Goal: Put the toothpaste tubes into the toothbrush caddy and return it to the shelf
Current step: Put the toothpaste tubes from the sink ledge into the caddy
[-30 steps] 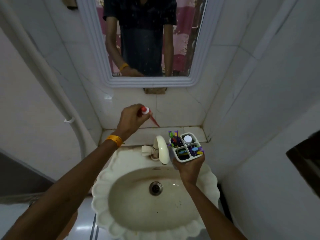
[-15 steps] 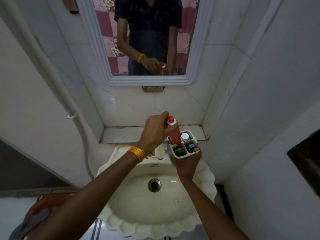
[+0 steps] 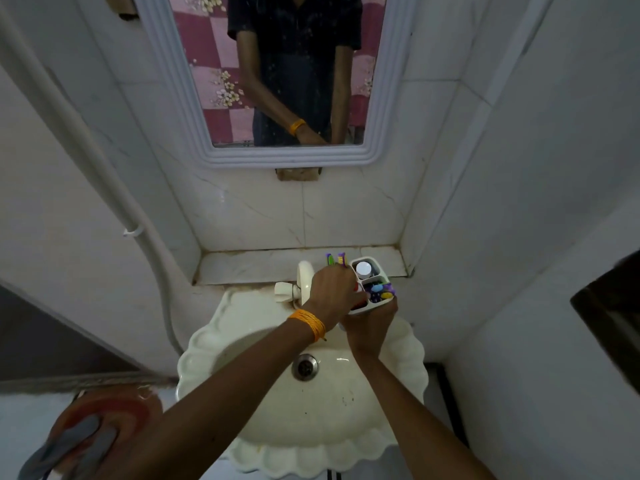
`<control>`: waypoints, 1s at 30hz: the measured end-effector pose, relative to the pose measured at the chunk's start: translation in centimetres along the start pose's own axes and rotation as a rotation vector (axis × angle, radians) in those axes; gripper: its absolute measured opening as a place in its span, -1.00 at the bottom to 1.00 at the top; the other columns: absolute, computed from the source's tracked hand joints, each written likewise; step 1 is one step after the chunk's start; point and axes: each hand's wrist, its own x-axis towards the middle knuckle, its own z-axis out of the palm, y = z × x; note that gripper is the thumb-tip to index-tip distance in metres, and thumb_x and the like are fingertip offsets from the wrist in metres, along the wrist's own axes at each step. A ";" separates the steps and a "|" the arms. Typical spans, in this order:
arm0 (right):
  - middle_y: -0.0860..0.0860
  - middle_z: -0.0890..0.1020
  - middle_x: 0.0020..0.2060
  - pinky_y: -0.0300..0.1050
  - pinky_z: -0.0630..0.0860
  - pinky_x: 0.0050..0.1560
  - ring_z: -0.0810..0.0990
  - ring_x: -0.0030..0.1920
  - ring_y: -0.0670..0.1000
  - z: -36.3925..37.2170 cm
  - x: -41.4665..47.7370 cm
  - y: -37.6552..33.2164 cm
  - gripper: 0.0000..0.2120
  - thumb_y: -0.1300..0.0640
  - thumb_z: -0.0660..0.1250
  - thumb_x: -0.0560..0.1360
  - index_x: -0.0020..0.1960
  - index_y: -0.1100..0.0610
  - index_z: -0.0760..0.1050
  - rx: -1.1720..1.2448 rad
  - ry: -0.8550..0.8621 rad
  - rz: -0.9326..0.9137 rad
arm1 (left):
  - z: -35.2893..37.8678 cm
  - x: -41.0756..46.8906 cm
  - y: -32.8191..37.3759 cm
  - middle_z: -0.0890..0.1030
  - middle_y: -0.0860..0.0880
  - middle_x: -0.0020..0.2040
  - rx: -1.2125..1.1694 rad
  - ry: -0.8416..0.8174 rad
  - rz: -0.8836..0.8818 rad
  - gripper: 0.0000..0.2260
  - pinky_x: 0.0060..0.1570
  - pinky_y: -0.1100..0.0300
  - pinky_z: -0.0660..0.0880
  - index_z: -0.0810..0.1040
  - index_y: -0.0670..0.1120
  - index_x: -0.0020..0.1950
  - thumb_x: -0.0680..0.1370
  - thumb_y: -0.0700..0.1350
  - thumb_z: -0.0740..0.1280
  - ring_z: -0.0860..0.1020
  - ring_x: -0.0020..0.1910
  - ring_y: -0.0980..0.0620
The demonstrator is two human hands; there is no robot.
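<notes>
Toothbrush caddy (image 3: pixel 375 289) sits above the sink (image 3: pixel 242 341), clamped from below in the right hand (image 3: pixel 372 323); light, rigid, top-heavy. Left hand (image 3: pixel 334 289) covers it, grip hidden.

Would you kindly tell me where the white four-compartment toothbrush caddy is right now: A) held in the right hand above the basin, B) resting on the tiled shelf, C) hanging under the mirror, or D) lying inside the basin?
A: the right hand grips the white four-compartment toothbrush caddy from below, over the scalloped cream basin.
</notes>
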 end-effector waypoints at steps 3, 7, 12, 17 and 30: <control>0.05 0.48 0.31 0.15 0.57 0.36 0.56 0.31 0.11 0.3 -0.1 0.4 0.07 -0.21 0.58 0.13 0.46 0.27 0.27 -0.021 0.033 -0.005 | 0.7 0.4 0.4 0.67 -0.15 0.00 0.054 -0.034 0.013 -0.64 -0.04 0.08 0.54 0.63 -0.18 0.02 0.52 0.12 0.35 0.64 -0.01 -0.13; 0.10 0.50 0.33 0.09 0.57 0.36 0.55 0.33 0.13 0.2 -0.1 0.3 0.12 -0.18 0.63 0.07 0.46 0.26 0.27 -0.006 0.022 0.023 | 0.6 1.2 0.4 0.67 -0.15 -0.04 0.050 -0.037 -0.001 -0.53 -0.12 0.08 0.49 0.62 -0.17 -0.01 0.49 0.26 0.34 0.64 -0.02 -0.13; -0.06 0.46 0.31 -0.41 0.46 0.30 0.53 0.31 -0.05 0.2 0.2 0.6 0.13 0.13 0.81 0.06 0.47 0.16 0.26 -0.004 -0.027 0.028 | -1.1 1.2 -1.5 0.66 -0.14 -0.14 -0.141 0.178 -0.014 -0.53 -0.16 0.09 0.47 0.59 -0.16 -0.09 0.56 0.26 0.21 0.62 -0.10 -0.14; 0.01 0.58 0.24 -0.06 0.65 0.22 0.64 0.24 -0.02 -0.3 1.1 -0.6 0.06 -0.09 0.78 0.01 0.38 0.10 0.36 -0.009 -0.005 0.065 | -3.0 1.4 -5.5 0.66 -0.12 -0.07 -0.294 0.341 -0.051 -0.61 -0.10 0.05 0.51 0.60 -0.13 0.10 0.62 0.16 0.18 0.59 -0.06 -0.11; -0.03 0.62 0.24 -0.10 0.63 0.24 0.66 0.20 -0.04 -3.2 4.0 -16.5 0.04 -0.34 0.68 0.04 0.36 0.09 0.41 0.078 0.081 -0.192 | -14.3 3.1 -9.4 0.64 -0.13 0.09 -0.267 0.660 0.042 -0.65 0.06 -0.02 0.52 0.54 -0.12 0.25 0.62 0.09 0.21 0.56 0.07 -0.12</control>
